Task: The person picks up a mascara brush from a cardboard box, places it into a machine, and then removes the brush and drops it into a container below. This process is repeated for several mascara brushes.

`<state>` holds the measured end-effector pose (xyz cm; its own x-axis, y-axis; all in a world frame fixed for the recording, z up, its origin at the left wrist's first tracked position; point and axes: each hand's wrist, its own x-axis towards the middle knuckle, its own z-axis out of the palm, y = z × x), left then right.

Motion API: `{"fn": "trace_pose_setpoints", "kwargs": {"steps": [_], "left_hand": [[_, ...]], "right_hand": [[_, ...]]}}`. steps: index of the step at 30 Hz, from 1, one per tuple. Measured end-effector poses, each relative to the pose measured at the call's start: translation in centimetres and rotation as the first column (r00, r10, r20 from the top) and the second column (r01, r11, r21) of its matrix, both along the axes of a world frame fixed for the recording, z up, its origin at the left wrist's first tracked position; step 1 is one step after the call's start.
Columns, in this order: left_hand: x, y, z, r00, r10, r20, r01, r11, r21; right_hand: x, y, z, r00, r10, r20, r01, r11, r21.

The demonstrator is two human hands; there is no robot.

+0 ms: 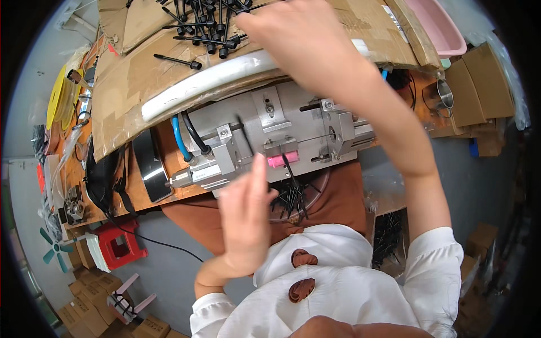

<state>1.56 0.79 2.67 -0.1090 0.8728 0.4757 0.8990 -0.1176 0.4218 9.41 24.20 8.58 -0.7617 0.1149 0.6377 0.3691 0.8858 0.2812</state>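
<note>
My left hand (246,214), smeared by motion, hovers in front of a metal clamping fixture (242,163), its index finger stretched upward. A blurred black rod (245,136) stands over the fixture, apart from that fingertip. Another black rod (287,166) slants across a pink block (282,159) at the fixture's front. At the far side, my right hand (301,45) reaches to a pile of black rods with knobbed ends (211,25). Its fingers are bent together at the pile's edge; what they hold, if anything, is hidden.
Cardboard (124,96) with a white padded tube (203,81) along its edge covers the bench behind the fixture. More black rods (293,200) lie in a bowl at my lap. A phone (151,166) and blue hose (180,138) are left; a metal mug (438,96) is right.
</note>
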Motion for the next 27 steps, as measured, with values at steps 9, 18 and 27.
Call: {"fn": "trace_pose_setpoints", "kwargs": {"steps": [9, 18, 27], "left_hand": [[3.5, 0.7, -4.5, 0.988, -0.063, -0.141, 0.032, 0.976, -0.213], [0.0, 3.4, 0.3, 0.987, -0.096, -0.13, 0.086, 0.993, -0.078], [-8.5, 16.2, 5.2, 0.974, -0.05, -0.222, 0.061, 0.997, 0.044]], "right_hand": [[4.4, -1.0, 6.5, 0.97, -0.134, -0.204, -0.068, 0.653, -0.754], [10.7, -11.8, -5.4, 0.797, -0.025, -0.604, -0.554, 0.37, -0.746], [7.9, -16.8, -12.4, 0.978, -0.038, -0.204, -0.138, 0.617, -0.774]]}}
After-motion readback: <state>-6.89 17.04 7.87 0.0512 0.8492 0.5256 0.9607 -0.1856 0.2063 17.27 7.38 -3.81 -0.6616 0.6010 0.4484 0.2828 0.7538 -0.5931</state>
